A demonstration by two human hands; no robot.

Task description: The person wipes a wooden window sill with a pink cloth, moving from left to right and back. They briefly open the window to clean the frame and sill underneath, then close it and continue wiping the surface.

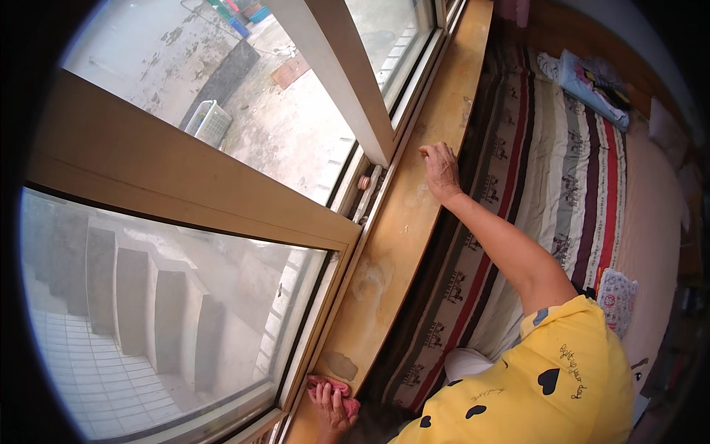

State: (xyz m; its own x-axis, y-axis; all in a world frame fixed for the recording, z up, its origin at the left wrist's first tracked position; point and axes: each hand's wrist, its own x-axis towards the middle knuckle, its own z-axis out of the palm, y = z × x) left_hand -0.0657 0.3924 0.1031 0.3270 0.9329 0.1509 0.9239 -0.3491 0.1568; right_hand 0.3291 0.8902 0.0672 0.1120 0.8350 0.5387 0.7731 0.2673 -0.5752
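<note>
My left hand [331,408] is on a folded pinkish-red cloth [348,404] at the near end of a long wooden windowsill [383,261], its fingers bent over the cloth. Just beyond the cloth, a grey patch [340,364] marks the sill. Farther along, my right hand [441,169] is at the sill, beside the window frame, with loosely curled fingers; its palm is hidden and no object shows in it. Pale stains and worn spots mark the wood between the hands.
Sliding window panels [222,183] in tan frames run along the sill, with a gap showing the track [366,191]. Outside are a white plastic basket [209,123] and a rough wall. A bed with a striped cover [532,166] lies on the other side, bearing folded fabric [591,91].
</note>
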